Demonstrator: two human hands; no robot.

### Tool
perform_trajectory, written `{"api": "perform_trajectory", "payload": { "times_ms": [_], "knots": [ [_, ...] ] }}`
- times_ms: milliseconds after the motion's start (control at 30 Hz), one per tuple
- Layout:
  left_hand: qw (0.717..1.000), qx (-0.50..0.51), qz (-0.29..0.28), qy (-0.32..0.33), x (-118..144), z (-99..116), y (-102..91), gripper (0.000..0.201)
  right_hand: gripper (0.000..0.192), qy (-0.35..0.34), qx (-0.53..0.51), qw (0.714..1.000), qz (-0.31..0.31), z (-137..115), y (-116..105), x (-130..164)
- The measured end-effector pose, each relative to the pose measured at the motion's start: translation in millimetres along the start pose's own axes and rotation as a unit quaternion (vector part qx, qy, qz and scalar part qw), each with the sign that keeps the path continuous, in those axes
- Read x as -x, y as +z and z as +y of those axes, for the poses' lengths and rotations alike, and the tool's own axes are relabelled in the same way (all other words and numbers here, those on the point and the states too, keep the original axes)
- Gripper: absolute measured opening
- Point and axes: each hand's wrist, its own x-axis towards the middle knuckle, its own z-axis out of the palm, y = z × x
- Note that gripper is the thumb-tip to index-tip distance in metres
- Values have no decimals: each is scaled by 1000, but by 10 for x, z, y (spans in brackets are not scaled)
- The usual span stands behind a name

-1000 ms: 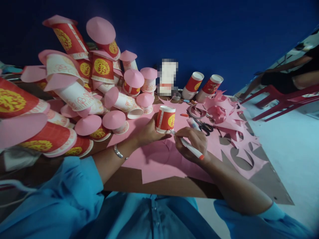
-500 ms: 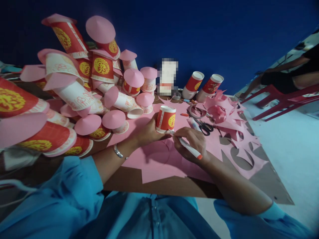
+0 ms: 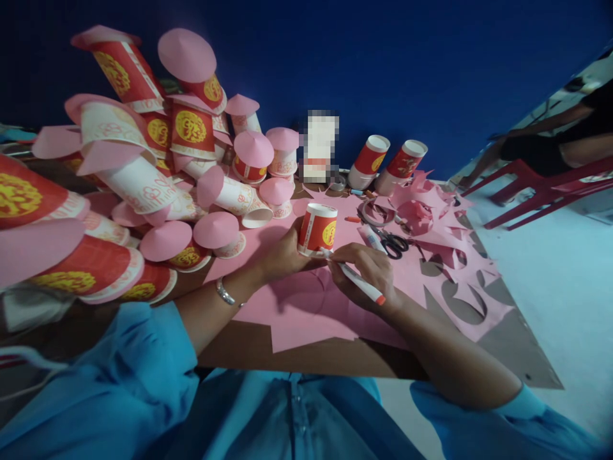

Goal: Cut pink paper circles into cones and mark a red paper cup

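Note:
My left hand [image 3: 282,254] grips a red and white paper cup [image 3: 318,229] that stands mouth down on a pink paper sheet [image 3: 306,306]. My right hand [image 3: 371,273] holds a white marker with a red end [image 3: 360,283], its tip at the cup's lower rim on the near side. A drawn circle shows on the pink sheet just below the cup. Black scissors [image 3: 393,243] lie right of my right hand.
A big heap of red cups with pink paper cones [image 3: 158,172] fills the table's left. Two cups [image 3: 385,165] stand at the back by the blue wall. Pink offcuts [image 3: 445,243] cover the right side. A person sits on a red chair [image 3: 550,185] far right.
The marker tip has slid a little leftward along the cup's rim. My left hand and the cup have stayed in place; the view shifted slightly.

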Motion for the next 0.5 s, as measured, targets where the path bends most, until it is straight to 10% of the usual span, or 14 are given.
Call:
{"api": "perform_trajectory", "payload": {
  "times_ms": [500],
  "knots": [
    [999, -51, 10, 2, -10, -141, -36, 94, 21, 11, 20, 1000, 6, -3, -12, -14]
  ]
}}
